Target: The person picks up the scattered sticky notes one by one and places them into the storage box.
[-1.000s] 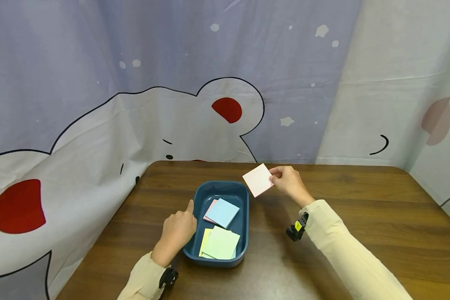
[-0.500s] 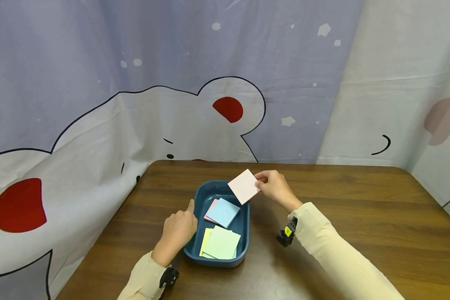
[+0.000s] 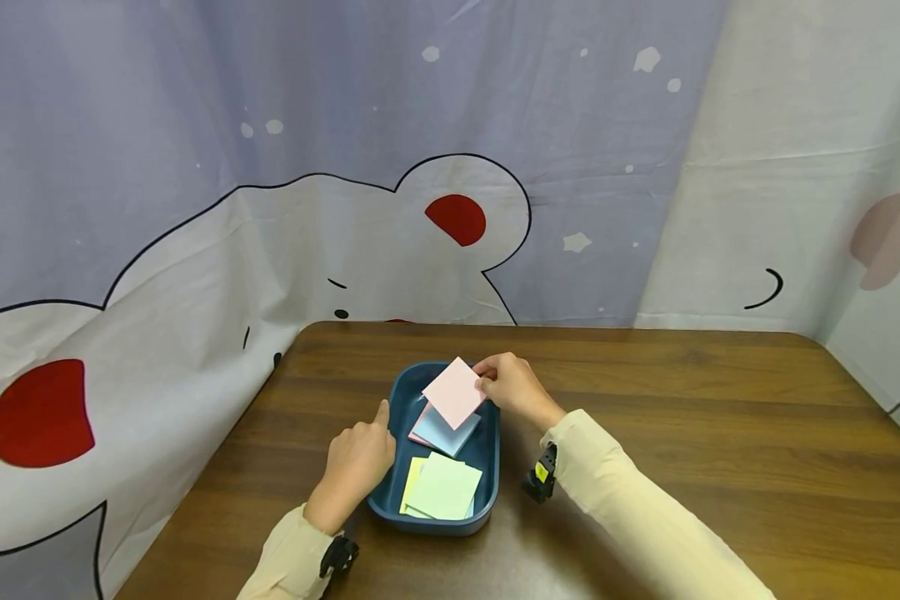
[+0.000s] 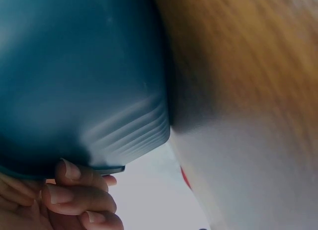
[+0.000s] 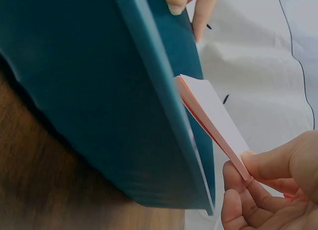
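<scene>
My right hand (image 3: 516,387) pinches a pink sticky note pad (image 3: 452,392) by its right corner, between thumb and fingers. The pad hangs over the far half of a dark blue plastic bin (image 3: 490,483), partly covering a light blue note pad (image 3: 450,437) and another pink pad (image 3: 418,427). In the right wrist view the held pad (image 5: 213,111) shows a thick stack of sheets. My left hand (image 3: 356,462) grips the bin's left rim, its index finger lying along the edge. Fingers (image 4: 79,200) curl at the outer rim in the left wrist view.
Light green (image 3: 444,487) and yellow (image 3: 412,479) note pads overlap in the near half of the bin, a bit of blue peeking out underneath. The bin stands on a brown wooden table (image 3: 682,433). Behind the table hangs a printed curtain (image 3: 307,242).
The right hand has carried the pink note pad left and nearer, from beside the bin to over its far half. The left hand and the bin have stayed put.
</scene>
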`<state>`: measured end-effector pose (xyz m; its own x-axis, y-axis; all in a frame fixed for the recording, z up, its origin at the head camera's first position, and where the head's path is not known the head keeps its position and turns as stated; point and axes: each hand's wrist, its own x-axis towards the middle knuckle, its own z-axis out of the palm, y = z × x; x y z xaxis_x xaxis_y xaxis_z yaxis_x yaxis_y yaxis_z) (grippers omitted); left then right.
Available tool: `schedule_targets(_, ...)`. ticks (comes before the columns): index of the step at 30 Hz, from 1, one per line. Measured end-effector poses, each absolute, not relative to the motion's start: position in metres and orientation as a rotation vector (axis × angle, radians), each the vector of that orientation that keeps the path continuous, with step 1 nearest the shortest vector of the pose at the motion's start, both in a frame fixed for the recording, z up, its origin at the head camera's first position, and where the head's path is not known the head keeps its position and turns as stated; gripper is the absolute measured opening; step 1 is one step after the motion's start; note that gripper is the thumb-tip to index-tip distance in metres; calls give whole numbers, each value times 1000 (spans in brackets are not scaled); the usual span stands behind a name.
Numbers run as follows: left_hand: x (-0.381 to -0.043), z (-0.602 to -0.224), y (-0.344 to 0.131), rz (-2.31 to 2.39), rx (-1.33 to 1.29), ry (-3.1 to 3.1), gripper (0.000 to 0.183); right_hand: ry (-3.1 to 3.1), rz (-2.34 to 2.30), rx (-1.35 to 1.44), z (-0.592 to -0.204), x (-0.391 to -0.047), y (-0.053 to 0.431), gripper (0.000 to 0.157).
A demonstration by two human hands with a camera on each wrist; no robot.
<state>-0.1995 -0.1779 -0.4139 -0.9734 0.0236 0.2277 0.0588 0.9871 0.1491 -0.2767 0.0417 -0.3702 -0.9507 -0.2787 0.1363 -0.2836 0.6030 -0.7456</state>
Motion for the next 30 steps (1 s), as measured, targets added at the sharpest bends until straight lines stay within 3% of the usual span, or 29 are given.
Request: schedule_targets(30, -200, -415, -179, -239, -61, -2903, 51, -2830, 1085, 746, -385, -269, 15, 20)
